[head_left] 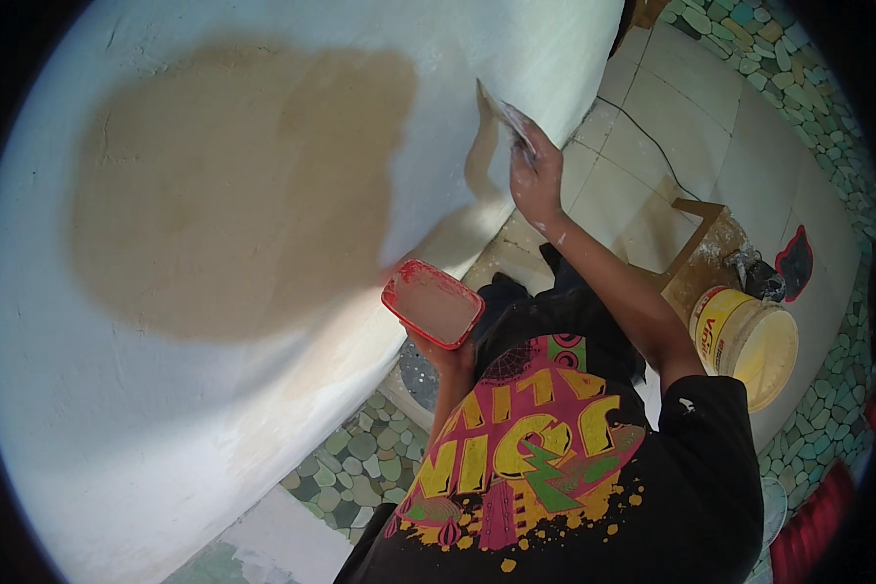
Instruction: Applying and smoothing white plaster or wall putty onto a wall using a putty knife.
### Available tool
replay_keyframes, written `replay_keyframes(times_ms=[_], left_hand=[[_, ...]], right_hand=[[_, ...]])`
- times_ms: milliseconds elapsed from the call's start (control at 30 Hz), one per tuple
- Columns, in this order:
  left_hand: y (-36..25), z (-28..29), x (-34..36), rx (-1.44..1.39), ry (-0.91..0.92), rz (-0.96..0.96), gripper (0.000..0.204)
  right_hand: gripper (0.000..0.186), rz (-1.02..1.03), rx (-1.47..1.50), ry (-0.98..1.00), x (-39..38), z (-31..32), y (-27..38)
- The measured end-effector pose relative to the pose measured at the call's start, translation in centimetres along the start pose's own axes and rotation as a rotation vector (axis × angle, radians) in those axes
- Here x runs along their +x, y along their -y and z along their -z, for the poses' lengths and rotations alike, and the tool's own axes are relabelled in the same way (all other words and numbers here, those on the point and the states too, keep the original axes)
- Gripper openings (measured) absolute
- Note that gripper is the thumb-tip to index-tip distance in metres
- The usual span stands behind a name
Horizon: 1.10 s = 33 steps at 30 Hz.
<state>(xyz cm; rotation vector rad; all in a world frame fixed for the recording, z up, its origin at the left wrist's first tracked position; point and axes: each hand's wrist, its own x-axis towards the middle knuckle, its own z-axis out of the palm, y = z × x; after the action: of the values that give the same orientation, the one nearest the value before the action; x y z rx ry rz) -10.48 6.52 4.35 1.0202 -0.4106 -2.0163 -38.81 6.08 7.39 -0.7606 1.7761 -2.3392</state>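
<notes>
Against the pale plastered wall (pixel 263 409) with its large tan unskimmed patch (pixel 234 185), the right hand (pixel 537 180) has its fingers clenched on a flat metal putty blade (pixel 504 119) pressed to the surface; best kept at a shallow angle, with even pressure and overlapping strokes. Left hand (pixel 446 352) grips from below a red-rimmed rectangular plastic tray (pixel 432 303) holding smooth pale putty, while the open yellow plastic bucket (pixel 748 343) on the tiled floor (pixel 749 146) appears to hold creamy compound.

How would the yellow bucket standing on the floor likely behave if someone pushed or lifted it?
The yellow bucket looks wide and squat, so it would probably slide rather than tip. It stands open, apparently with pale compound inside, so it is likely heavy for its size and could spill if tilted. Its smooth plastic wall may be slippery.
</notes>
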Motion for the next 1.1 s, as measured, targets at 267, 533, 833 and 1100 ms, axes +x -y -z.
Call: replay_keyframes(times_ms=[267, 533, 833, 1100], left_hand=[[-0.1, -0.2, -0.5, -0.066, -0.024, 0.026, 0.055], [1.1, 1.8, 0.6, -0.014, -0.009, 0.05, 0.061], [1.1, -0.8, -0.1, -0.005, -0.033, 0.054, 0.061], [1.8, 0.1, 0.0, -0.042, -0.027, 0.045, 0.059]], right_hand=[[0.055, -0.07, 0.002, 0.243, -4.0, -0.3, 1.5], [0.062, 0.035, -0.249, 0.086, -3.6, -3.7, -1.0], [0.058, -0.112, 0.068, 0.136, -3.8, -0.1, 2.4], [0.049, 0.045, -0.118, 0.183, -3.3, -2.0, 2.3]])
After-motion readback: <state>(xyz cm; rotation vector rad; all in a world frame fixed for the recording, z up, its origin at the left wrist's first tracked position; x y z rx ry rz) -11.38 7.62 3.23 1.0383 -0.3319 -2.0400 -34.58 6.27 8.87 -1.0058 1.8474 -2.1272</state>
